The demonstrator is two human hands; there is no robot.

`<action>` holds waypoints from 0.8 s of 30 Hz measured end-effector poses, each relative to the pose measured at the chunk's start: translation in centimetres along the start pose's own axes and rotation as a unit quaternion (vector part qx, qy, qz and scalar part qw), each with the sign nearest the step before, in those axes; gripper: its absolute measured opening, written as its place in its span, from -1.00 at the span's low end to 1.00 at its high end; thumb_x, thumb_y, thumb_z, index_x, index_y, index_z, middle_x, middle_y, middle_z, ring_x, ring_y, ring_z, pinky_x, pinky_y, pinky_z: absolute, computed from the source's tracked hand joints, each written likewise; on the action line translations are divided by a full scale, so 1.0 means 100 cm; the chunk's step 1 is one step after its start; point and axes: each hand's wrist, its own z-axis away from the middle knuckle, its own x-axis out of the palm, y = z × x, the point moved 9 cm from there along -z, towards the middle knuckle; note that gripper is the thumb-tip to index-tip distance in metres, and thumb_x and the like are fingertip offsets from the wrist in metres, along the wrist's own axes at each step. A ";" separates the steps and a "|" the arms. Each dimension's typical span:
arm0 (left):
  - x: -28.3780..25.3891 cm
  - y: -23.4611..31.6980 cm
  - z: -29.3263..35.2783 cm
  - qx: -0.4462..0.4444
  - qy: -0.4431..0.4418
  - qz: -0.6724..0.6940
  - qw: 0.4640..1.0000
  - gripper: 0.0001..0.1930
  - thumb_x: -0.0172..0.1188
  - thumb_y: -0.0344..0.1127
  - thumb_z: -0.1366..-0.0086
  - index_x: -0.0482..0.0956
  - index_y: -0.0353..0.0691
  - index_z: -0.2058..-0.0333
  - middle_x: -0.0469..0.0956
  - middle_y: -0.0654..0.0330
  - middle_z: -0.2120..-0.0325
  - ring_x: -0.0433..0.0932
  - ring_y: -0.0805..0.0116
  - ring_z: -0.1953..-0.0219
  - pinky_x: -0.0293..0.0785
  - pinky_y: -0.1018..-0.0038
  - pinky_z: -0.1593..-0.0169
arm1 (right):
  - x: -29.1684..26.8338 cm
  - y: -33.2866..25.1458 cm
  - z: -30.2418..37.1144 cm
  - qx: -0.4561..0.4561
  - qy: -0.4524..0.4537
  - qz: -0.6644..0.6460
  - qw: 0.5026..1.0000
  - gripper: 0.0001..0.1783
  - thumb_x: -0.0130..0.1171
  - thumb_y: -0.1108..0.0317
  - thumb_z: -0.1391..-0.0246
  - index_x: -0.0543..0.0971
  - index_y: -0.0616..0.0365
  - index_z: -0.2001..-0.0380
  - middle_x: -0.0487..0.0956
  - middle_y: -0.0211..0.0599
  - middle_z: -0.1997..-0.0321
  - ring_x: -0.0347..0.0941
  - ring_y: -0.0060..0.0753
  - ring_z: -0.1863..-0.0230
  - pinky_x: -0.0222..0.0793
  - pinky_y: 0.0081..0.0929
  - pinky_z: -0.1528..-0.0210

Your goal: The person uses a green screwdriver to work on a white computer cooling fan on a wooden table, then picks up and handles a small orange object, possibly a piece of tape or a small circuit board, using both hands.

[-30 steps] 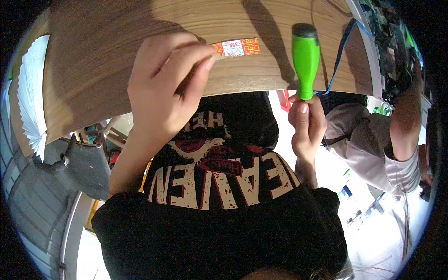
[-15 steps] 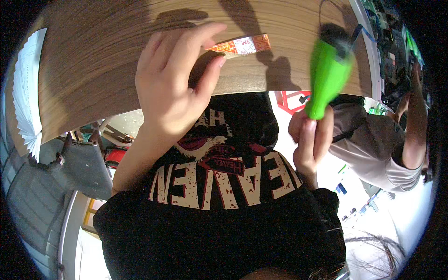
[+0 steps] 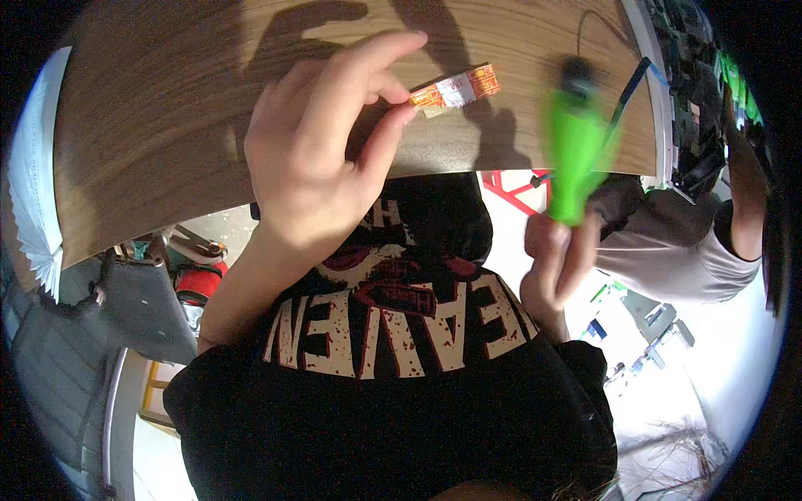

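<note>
My left hand point(image 3: 313, 146) is over the wooden table, pinching one end of a slim orange-and-white printed strip point(image 3: 458, 90) between thumb and a fingertip. Its index finger stretches out above the strip. The strip points right and slightly away from me; its kind I cannot make out. My right hand point(image 3: 558, 259), beyond the table's near edge, grips the narrow end of a bright green, bulb-shaped object point(image 3: 578, 154) with a black far end. It is upright in view and smeared by motion, so its exact kind is unclear.
The wooden table point(image 3: 167, 125) spans the far side. A fanned white paper booklet point(image 3: 38, 179) stands at its left edge. A blue cable point(image 3: 635, 90) hangs near the right edge. Another person point(image 3: 677, 250) in a grey shirt is at the right. A grey chair point(image 3: 138, 305) is at the left.
My left hand now pinches the strip's end more clearly, and the strip has shifted slightly right. The green object has swung a little left and stands straighter in my right hand.
</note>
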 end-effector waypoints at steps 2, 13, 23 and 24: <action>-0.001 -0.001 0.000 0.006 -0.001 0.007 1.000 -0.52 0.33 -0.61 -0.03 0.51 -0.28 0.02 0.61 0.23 0.42 0.52 0.46 0.39 0.45 0.55 0.20 | -0.011 -0.008 0.006 -0.051 0.049 -0.097 0.993 -0.78 -0.18 0.34 -0.33 0.33 0.28 0.11 0.35 -0.36 0.60 0.19 -0.62 0.65 0.10 -0.62 0.61; 0.003 -0.002 0.000 0.015 0.000 0.003 1.000 -0.51 0.34 -0.60 -0.03 0.52 -0.29 0.00 0.62 0.22 0.45 0.58 0.43 0.35 0.47 0.51 0.12 | 0.014 0.002 -0.001 -0.069 -0.079 0.141 0.984 -0.72 -0.36 0.33 -0.38 0.30 0.27 0.08 0.21 -0.46 0.67 0.03 -0.63 0.70 -0.02 -0.54 0.66; 0.009 -0.002 -0.001 0.017 0.039 0.017 0.999 -0.49 0.34 -0.50 0.02 0.54 -0.08 0.02 0.61 0.39 0.49 0.54 0.40 0.44 0.33 0.46 0.35 | -0.017 0.006 -0.006 -0.037 -0.004 0.085 0.996 -0.81 -0.23 0.38 -0.34 0.33 0.23 0.12 0.31 -0.38 0.57 0.16 -0.61 0.62 0.04 -0.57 0.60; 0.008 -0.003 0.001 0.015 0.038 0.014 0.999 -0.49 0.35 -0.51 0.02 0.54 -0.09 0.02 0.61 0.38 0.49 0.54 0.41 0.44 0.33 0.46 0.34 | -0.027 -0.003 -0.002 -0.077 0.036 0.033 0.996 -0.81 -0.25 0.37 -0.35 0.31 0.23 0.11 0.27 -0.40 0.59 0.14 -0.61 0.63 0.02 -0.58 0.61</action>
